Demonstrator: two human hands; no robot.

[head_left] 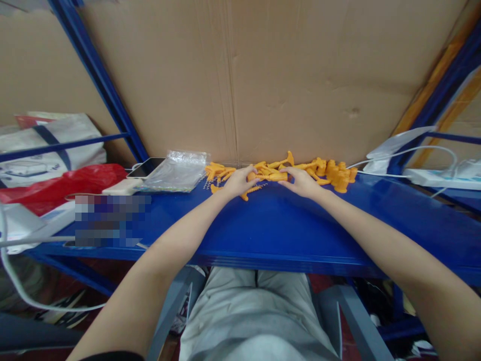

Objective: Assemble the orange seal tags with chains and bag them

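Between my hands lies an orange plastic piece (276, 177), roughly cylindrical, low over the blue shelf top. My left hand (239, 181) has its thumb and fingers curled at the left end of this piece. At the right end, my right hand (303, 183) grips it with thumb and fingers. Behind them lies a pile of orange T-handled parts (289, 159). Orange parts with thin metal spirals (215, 173) lie beside my left hand. A spiral-shaped part (246, 195) rests just in front of it. Right of my right hand stand several stubby orange pieces (338, 176).
A blue metal shelf (263, 230) forms the work surface, with a cardboard wall (278, 80) behind. To the left are a clear plastic bag (178, 170), a phone (147, 168), a red bag (75, 183) and white cables. A white power strip (432, 178) sits at the right.
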